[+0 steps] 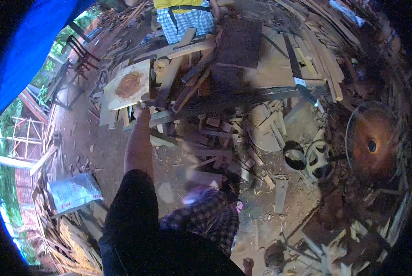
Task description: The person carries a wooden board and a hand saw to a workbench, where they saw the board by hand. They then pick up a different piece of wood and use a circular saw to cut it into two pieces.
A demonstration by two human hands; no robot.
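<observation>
My left hand [142, 113] reaches forward from a black sleeve, fingers closed at the near edge of a pale board [144, 76] with a round brown stain. Its fingertips are small and partly hidden. At the bottom edge, beside my dark clothing, a small part of what looks like my right hand [247, 265] shows; its fingers are too unclear to read. Wooden strips and dark beams [192, 94] lie just right of the board. A handsaw [294, 60] rests across the wood farther right.
A person in a yellow top and checked shorts [185, 25] stands beyond the wood. A round fan-like object [372, 145] and a pale wheel [320, 160] are at the right. Offcuts [215, 152] litter the ground. A printed sack [74, 192] lies left.
</observation>
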